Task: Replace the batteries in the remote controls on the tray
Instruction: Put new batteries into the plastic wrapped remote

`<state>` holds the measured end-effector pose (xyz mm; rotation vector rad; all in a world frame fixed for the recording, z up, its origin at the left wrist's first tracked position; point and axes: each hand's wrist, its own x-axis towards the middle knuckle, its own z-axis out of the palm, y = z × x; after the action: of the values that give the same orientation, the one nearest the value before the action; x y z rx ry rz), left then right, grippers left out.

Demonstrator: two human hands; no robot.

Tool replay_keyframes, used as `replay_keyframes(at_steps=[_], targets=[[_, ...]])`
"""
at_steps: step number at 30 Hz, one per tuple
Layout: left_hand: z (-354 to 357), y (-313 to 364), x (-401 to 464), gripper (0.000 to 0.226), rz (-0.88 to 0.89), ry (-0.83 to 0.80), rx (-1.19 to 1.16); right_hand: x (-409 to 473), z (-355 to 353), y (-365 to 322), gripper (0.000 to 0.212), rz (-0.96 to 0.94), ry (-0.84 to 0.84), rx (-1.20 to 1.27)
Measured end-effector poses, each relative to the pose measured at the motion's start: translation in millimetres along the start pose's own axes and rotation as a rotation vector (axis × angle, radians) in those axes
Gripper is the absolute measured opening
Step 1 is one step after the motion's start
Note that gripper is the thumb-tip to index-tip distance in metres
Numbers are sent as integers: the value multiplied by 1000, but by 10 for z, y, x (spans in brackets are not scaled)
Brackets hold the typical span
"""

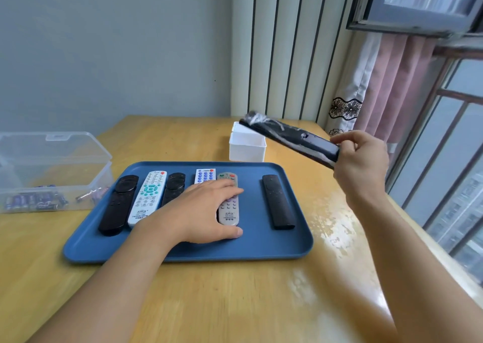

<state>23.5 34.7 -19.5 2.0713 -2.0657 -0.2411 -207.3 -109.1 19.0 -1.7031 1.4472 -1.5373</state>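
Observation:
A blue tray on the wooden table holds several remotes: a black one at the left, a white one with teal buttons, another black one, a small white one, a grey one and a slim black one at the right. My left hand lies over the grey remote, fingers across it and thumb along its near side. My right hand grips the end of a long black remote, held in the air above the tray's far right, tilted over a white box.
A clear plastic box with its lid up stands at the table's left; batteries lie inside. The white box sits just behind the tray. A curtain and a window run along the right side, close to the table edge.

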Motion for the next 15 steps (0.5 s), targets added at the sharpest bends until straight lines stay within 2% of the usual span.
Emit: replay_keyframes(at_steps=[2, 4, 6, 7, 8, 9, 11, 13, 15], targets=[[13, -17, 4, 102, 0, 23, -29, 19, 10, -16, 36, 110, -145, 195], [-12, -4, 3, 118, -16, 94, -227, -44, 57, -61, 34, 205, -334, 378], [-56, 41, 4, 122, 23, 241, -705, -121, 117, -91, 25, 250, -512, 535], [-86, 66, 5, 125, 60, 280, -1024, -150, 150, -87, 21, 257, -583, 580], [-127, 80, 1, 132, 92, 254, -1326, -179, 175, -89, 19, 248, -632, 591], [-167, 87, -13, 137, 117, 156, -1580, -204, 202, -91, 19, 230, -651, 578], [-231, 111, -43, 135, 180, -183, -1962, -231, 239, -95, 19, 194, -649, 560], [-250, 106, -93, 133, 351, -520, -2149, -235, 242, -109, 19, 186, -663, 585], [-238, 70, -110, 130, 401, -688, -2231, -231, 218, -123, 19, 186, -692, 617]])
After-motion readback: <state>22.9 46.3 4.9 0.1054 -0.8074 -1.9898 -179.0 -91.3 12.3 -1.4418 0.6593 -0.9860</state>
